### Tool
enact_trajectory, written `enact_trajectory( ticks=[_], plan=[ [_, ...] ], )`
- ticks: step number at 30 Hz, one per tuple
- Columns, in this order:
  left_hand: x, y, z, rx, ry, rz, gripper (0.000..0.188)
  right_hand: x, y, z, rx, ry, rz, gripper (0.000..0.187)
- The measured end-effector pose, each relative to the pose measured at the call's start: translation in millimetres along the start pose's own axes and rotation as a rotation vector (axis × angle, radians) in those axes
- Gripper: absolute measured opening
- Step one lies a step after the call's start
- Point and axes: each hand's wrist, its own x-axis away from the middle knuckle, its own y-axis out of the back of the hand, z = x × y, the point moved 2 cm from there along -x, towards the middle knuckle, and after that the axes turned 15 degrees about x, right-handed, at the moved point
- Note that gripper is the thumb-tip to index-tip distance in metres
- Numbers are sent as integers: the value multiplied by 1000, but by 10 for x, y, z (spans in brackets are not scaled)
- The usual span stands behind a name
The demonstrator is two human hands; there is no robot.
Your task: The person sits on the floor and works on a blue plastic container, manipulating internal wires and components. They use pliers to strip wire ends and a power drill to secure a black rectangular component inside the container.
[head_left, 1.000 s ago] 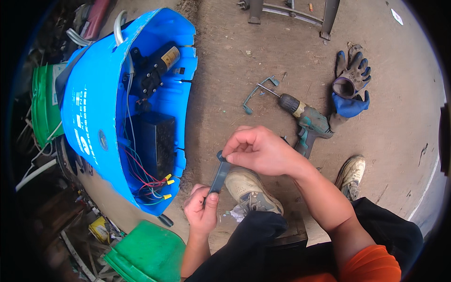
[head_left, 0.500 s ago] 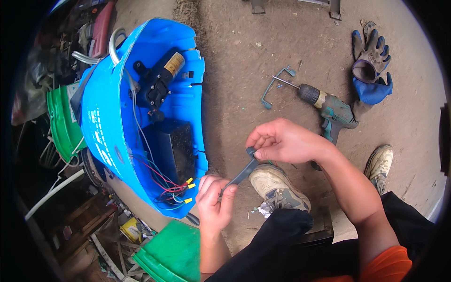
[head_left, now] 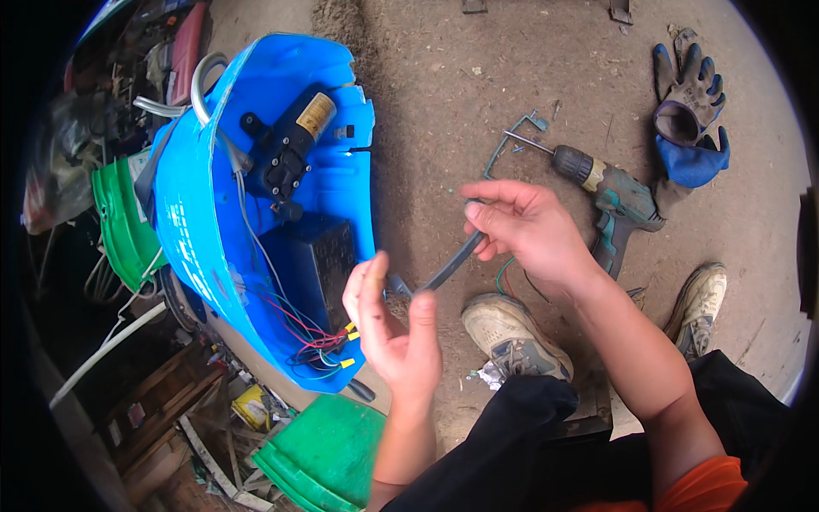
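A dark grey flexible strip, its exact kind unclear, runs slanting between my hands. My right hand pinches its upper end between thumb and fingers. At the lower end, the strip bends into a short curl beside my left hand, whose thumb and fingers are spread apart around it; whether they touch it is hard to tell. Left of my hands lies a cut blue plastic drum holding a black motor pump, a black box-shaped battery and several coloured wires with yellow connectors.
A cordless drill lies on the dirt floor to the right, near a teal wire bracket. Beyond it are work gloves. My shoes are below. A green container and scrap pieces sit at lower left.
Both hands have risen. The left hand's fingers have spread from their pinch, and the strip has gone from straight to curved. The right hand still grips its upper end.
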Motion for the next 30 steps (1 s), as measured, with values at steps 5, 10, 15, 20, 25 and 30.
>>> enact_trajectory(
  ticks=[5, 10, 15, 20, 25, 30],
  plan=[
    [98, 153, 332, 1447, 835, -308, 74, -117, 228, 71, -92, -12, -79, 34],
    [-123, 221, 372, 1722, 734, -468, 84, -148, 6, 2, -248, -47, 34, 31],
    [-95, 377, 311, 1720, 789, -616, 84, -145, -250, -63, -335, -87, 23, 26],
    [-165, 353, 365, 1785, 774, -632, 92, -161, -429, -121, -307, -103, 45, 26],
    [-185, 373, 378, 1898, 786, -696, 91, -165, -595, -194, -300, -49, 122, 30],
    [-164, 402, 322, 1947, 806, -686, 88, -180, -708, -242, -346, -66, 204, 26]
  ],
)
